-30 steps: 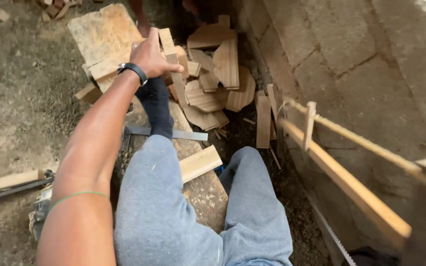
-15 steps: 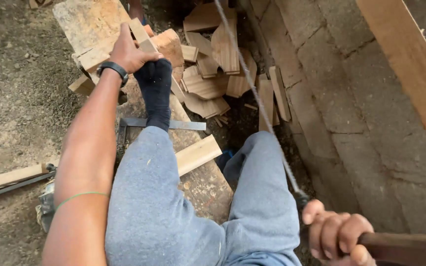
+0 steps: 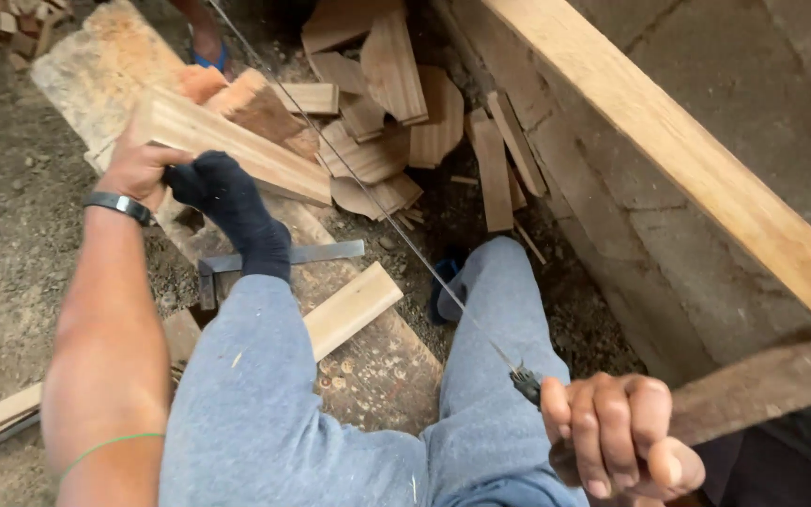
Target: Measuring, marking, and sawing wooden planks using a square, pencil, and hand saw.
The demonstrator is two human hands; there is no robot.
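My left hand (image 3: 138, 169) grips the end of a pale moulded wood strip (image 3: 237, 145) that lies across a reddish block (image 3: 255, 103). My foot in a dark sock (image 3: 237, 211) rests just in front of the strip, touching it. At the lower right, my right hand (image 3: 621, 437) is closed around the handle of a wooden frame saw. Its thin blade (image 3: 377, 207) runs up and left, passing above the strip. The saw's long wooden bar (image 3: 687, 160) crosses the right side of the view.
A metal try square (image 3: 312, 255) and a second moulded strip (image 3: 354, 305) lie on the plank (image 3: 377, 376) under my legs. Several cut wood offcuts (image 3: 387, 103) are piled against a block wall (image 3: 734, 56). Another person's sandalled foot (image 3: 204, 42) stands at the top.
My right hand has taken the frame saw from beside the wall and swung it in, so the blade now crosses over the strip. My left hand has pulled the strip closer.
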